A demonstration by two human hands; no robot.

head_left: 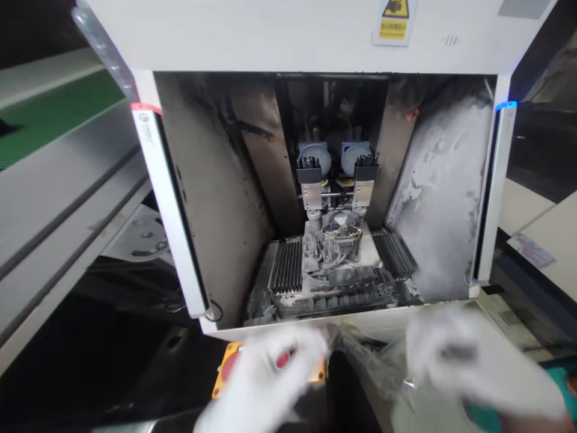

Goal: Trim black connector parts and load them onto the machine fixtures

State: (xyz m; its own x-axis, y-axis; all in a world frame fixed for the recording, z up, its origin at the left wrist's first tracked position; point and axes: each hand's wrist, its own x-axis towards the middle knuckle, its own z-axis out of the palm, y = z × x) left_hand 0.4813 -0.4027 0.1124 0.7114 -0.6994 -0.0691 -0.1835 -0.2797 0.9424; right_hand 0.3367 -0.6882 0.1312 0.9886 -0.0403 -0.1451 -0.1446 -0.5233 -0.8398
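- Below the open machine bay (324, 198): both gloved hands, blurred.
- Left hand (265, 379) over red button (282, 359); grip unreadable.
- Right hand (469, 361) beside clear plastic bag (369, 367), fingers spread; contact unclear.

The open machine cabinet (315, 48) has a dusty floor (342, 288) inside, coated in pale powder. On it sit two dark ribbed grilles, one at the left (286, 266) and one at the right (394, 254), with a grey, dust-caked mechanism (336, 243) standing between them. Along the front edge lies a row of dark ribbed parts (338, 297), equally dusty.
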